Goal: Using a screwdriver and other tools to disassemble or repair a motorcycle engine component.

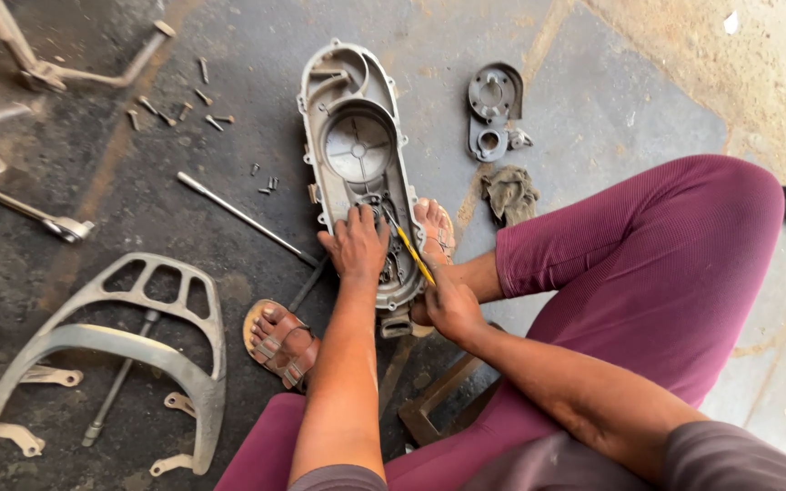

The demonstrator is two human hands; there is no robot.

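Maroon trousers, grey short sleeves, brown strapped sandals.

Seen from above: ribbed maroon trousers (648, 273) of a finely corded fabric, loose over the knees, one leg rolled or hemmed to a thick cuff just above the ankle. Grey sleeves (730, 459) ending around the elbow, edges only at the bottom of the view, forearms bare below them. Bare left hand (357, 245) and bare right hand (452, 305), no gloves, rings or watch in sight, fingers smudged with dark grime. Open-toed sandals (279, 341) in tan and brown, with flat soles and two broad straps across each foot, toes exposed, the second sandal partly hidden.
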